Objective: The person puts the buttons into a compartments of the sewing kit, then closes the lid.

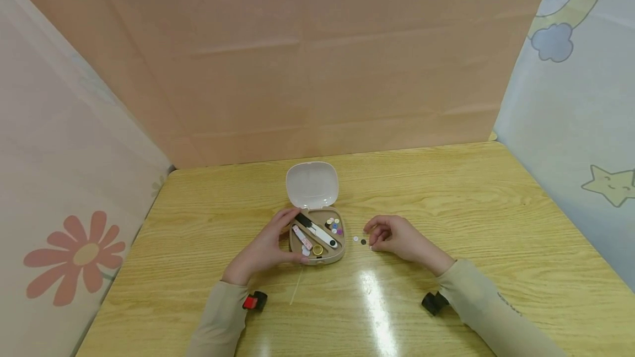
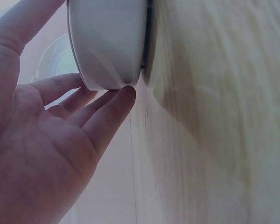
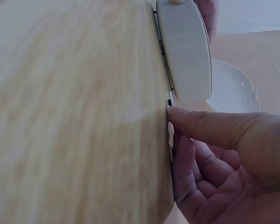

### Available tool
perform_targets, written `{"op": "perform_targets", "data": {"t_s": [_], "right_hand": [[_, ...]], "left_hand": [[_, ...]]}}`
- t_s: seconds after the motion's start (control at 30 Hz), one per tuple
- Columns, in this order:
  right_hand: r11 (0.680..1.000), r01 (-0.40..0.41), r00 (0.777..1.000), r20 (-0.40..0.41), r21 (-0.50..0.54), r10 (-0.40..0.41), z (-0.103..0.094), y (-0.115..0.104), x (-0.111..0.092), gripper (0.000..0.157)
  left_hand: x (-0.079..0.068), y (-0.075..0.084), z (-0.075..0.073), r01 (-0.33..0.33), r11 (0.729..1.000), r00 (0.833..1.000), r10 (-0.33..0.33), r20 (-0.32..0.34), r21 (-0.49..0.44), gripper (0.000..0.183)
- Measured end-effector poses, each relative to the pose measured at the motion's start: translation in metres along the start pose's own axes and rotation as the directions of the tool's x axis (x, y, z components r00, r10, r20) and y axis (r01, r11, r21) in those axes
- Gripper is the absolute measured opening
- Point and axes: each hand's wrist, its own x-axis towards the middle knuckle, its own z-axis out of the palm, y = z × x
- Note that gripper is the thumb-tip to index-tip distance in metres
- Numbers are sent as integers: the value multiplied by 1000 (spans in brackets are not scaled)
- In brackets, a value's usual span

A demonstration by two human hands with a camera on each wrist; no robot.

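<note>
An open sewing kit box stands on the table with its lid tipped back. My left hand grips the box's left side, thumb at the front corner and fingers along the back; the left wrist view shows its fingertips against the box wall. Inside lie white thread snips with a dark end, a pink-and-white patterned strip, a gold-coloured round piece and several coloured buttons. To the right, my right hand pinches a small white button at the tabletop, largely hidden by the fingers.
A white button and a black button lie between the box and the right hand. A thin pale strip lies in front of the box. Hanging cloths surround the wooden table at the back and sides.
</note>
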Motion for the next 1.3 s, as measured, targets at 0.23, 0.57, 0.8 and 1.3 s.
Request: {"op": "perform_targets", "data": {"t_s": [0.23,0.57,0.8,1.3], "right_hand": [[1000,9,1000,12,-20,-9,-1,0,1,27],[1000,8,1000,30,-31,-7,-1,-2,0,21],[999,4,999,44,-45,-2,-1,-2,-1,19],[1000,-22,997,75,21,20,-3,-1,-2,20]], "left_hand": [[0,1,0,3,1000,1000,-3,1,-3,105],[0,-1,0,0,1000,1000,0,-4,-14,102],[0,1,0,17,1000,1000,-17,-1,10,104],[0,-1,0,-8,1000,1000,8,1,-15,103]]}}
